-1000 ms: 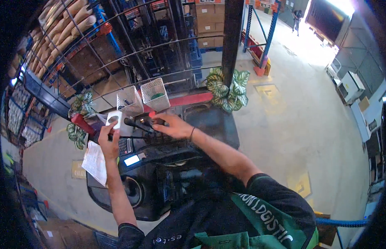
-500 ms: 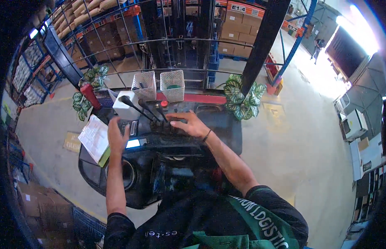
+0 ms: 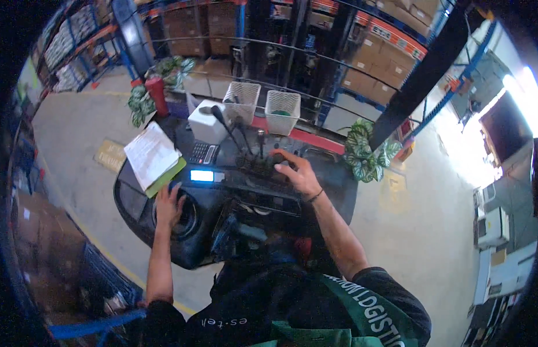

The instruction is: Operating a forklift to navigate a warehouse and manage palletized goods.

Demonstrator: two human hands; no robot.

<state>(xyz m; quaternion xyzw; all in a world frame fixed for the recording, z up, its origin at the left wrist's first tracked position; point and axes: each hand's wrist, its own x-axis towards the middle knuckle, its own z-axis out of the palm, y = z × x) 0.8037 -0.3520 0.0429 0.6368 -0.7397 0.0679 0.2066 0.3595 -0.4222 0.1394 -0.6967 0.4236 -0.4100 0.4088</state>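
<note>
My left hand (image 3: 169,208) is open, fingers spread, above the round black steering wheel (image 3: 191,222) on the truck's dark console. Just beyond its fingertips lies a green clipboard (image 3: 167,178) with white papers (image 3: 151,151) on it. To the right, my right hand (image 3: 302,176) reaches over the console with thumb and forefinger curled around a small black control knob (image 3: 278,158); the hand partly hides it. Tall black levers (image 3: 229,127) stand just left of that hand. A lit display (image 3: 202,175) and a calculator (image 3: 203,152) sit between my hands.
Two white mesh baskets (image 3: 283,110) and a white box (image 3: 206,126) stand along the console's far side. Leafy plants (image 3: 367,151) and a red cylinder (image 3: 157,95) flank them. Beyond the metal bars are racks with cartons (image 3: 373,61). A bright doorway lies at the right.
My left hand has come down from beside the calculator to the steering wheel. My right hand has shifted from the levers to the knob. The view has turned, moving the console rightward.
</note>
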